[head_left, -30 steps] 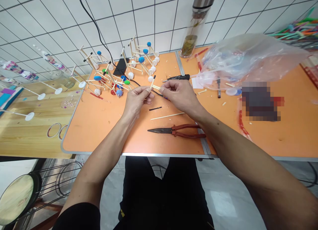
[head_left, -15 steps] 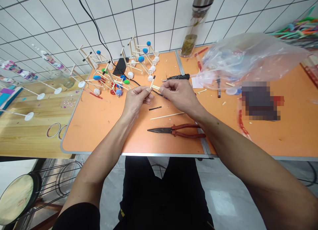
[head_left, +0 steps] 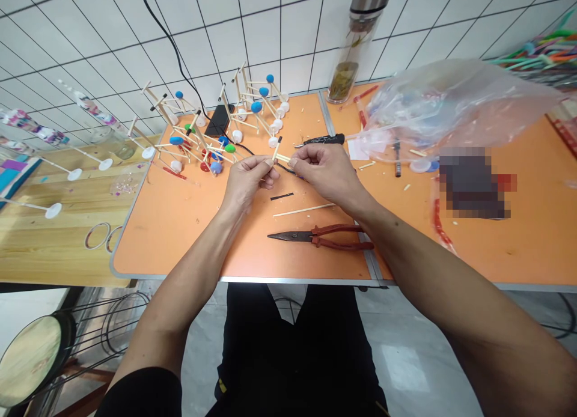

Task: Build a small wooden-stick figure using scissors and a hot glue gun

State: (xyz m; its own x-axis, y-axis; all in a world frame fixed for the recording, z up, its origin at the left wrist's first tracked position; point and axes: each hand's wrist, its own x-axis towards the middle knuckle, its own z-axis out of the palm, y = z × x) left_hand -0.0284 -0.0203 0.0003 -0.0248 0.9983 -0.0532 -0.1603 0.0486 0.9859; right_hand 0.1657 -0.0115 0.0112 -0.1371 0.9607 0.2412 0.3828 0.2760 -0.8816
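Note:
My left hand (head_left: 253,172) pinches a short pale wooden stick (head_left: 277,149) whose upper end is black. From the other side my right hand (head_left: 321,167) pinches a second pale wooden stick (head_left: 283,158), held against the first. The fingers hide most of both pieces, so I cannot tell whether they are joined. Under the hands on the orange table (head_left: 193,237) lie a thin black strip (head_left: 282,196) and a longer wooden stick (head_left: 304,210). Closer to me rest long-nose pliers (head_left: 315,235) with red handles, jaws pointing left.
Several stick models with coloured caps (head_left: 175,141) stand at the back left, beside a dark phone (head_left: 219,121). A black screwdriver-like tool (head_left: 322,140) lies behind my right hand. A glass bottle (head_left: 349,56) and a clear plastic bag (head_left: 442,104) are further right.

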